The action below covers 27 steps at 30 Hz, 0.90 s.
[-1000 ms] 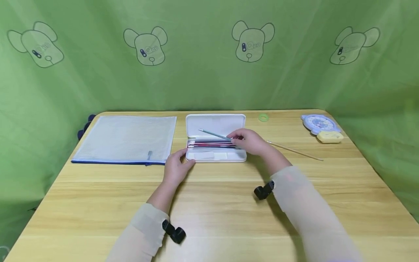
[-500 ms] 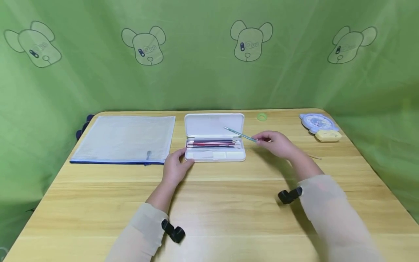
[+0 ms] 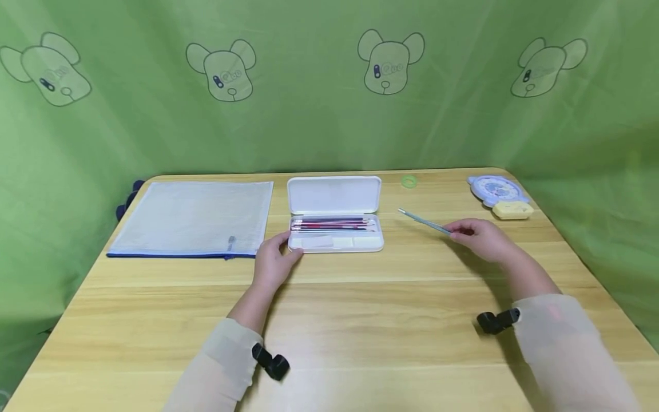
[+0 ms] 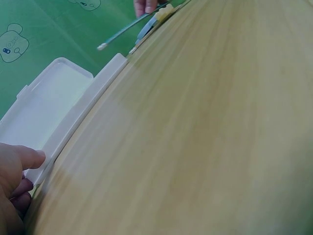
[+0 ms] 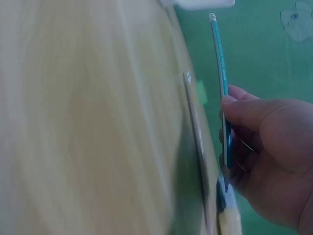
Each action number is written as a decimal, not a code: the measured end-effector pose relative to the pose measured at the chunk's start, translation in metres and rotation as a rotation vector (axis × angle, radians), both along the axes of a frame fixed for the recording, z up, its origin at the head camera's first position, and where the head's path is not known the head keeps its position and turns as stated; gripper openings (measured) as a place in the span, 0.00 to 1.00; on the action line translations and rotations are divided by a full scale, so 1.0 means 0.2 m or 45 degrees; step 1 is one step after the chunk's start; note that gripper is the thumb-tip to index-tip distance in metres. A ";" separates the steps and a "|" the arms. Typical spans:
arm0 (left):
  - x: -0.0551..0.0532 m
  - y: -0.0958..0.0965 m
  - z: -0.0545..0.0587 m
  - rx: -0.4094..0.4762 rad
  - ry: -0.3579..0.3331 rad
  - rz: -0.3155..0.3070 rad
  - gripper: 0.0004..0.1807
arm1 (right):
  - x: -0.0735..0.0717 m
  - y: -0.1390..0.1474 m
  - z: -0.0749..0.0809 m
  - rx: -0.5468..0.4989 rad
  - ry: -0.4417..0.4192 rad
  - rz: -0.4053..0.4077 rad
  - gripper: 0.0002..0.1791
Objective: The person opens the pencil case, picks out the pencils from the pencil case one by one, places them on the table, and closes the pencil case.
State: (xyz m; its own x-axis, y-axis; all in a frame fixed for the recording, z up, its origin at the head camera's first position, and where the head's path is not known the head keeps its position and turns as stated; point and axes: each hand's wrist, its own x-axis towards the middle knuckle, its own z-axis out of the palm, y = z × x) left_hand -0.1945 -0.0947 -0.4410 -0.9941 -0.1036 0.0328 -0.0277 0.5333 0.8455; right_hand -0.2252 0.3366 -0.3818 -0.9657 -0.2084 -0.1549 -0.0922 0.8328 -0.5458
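In the head view my right hand (image 3: pixel 479 237) pinches a teal pencil (image 3: pixel 424 221) over the table, right of the white pencil case. The right wrist view shows the pencil (image 5: pixel 220 63) between thumb and fingers, white end away from the hand and dark sharpened tip below the fingers. My left hand (image 3: pixel 273 263) holds the near left corner of the pencil case (image 3: pixel 334 194), thumb at its front edge. The case lies open, lid back, with several pencils (image 3: pixel 332 225) in its rear section. Thumb and case (image 4: pixel 88 115) also show in the left wrist view.
A mesh zip pouch (image 3: pixel 190 217) lies at the left. A green ring (image 3: pixel 409 181) sits at the back; a blue clock-like disc (image 3: pixel 496 190) and a yellow eraser-like block (image 3: pixel 512 210) are at the back right. A thin wooden stick (image 5: pixel 198 147) lies beneath the right hand.
The right hand has carried the teal pencil from over the case to the right and nearer, now above the spot where the wooden stick lay. The left hand has stayed at the case.
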 end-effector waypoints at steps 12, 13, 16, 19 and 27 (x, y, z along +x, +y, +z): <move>0.00 0.00 0.00 0.010 -0.001 0.000 0.29 | -0.01 0.15 -0.08 0.090 -0.047 -0.055 0.21; 0.00 0.00 0.00 0.008 0.001 -0.001 0.29 | -0.01 0.15 -0.08 0.096 -0.046 -0.057 0.20; 0.00 0.00 0.00 0.005 0.004 0.000 0.29 | -0.01 0.15 -0.09 0.108 -0.044 -0.064 0.19; 0.00 0.00 -0.01 0.007 0.009 -0.001 0.29 | -0.02 0.15 -0.09 0.119 -0.039 -0.074 0.18; 0.00 0.00 -0.01 0.000 0.002 0.002 0.29 | -0.01 0.13 -0.09 0.137 -0.035 -0.092 0.18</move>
